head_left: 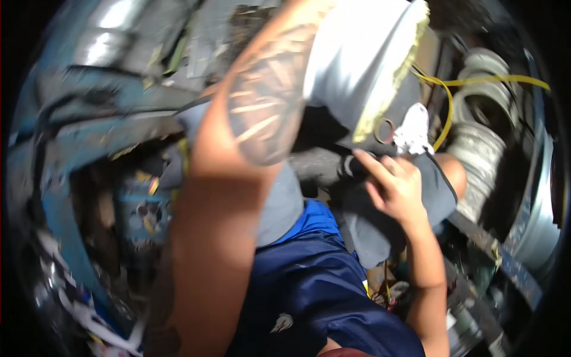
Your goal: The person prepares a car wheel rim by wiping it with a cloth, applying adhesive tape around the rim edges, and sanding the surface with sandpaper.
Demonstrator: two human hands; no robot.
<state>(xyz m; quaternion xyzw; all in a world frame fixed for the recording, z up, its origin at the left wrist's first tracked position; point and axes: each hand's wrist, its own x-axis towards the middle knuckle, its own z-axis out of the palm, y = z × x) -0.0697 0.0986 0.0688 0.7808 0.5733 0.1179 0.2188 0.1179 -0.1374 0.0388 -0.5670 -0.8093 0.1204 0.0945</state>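
My left arm [238,160] reaches up across the view; its hand lies beyond the upper edge. Beside that forearm is a large white, smooth-looking piece [351,53] with a ragged yellow foam-like edge [395,74]. My right hand [395,185] is over the grey cloth on my leg, index finger stretched out and thumb apart, the other fingers partly bent. Its index fingertip is close to a small dark round-ended object [352,166], too blurred to name. Just above the hand are a small ring-shaped roll [385,130] and a crumpled white cloth [414,128].
Ribbed grey metal cylinders [476,160] stand at the right, with a yellow hose or cable [499,79] across them. A worn blue metal frame [65,220] runs along the left. Shiny metal cylinders [107,41] lie at the upper left. Cluttered scraps surround my legs.
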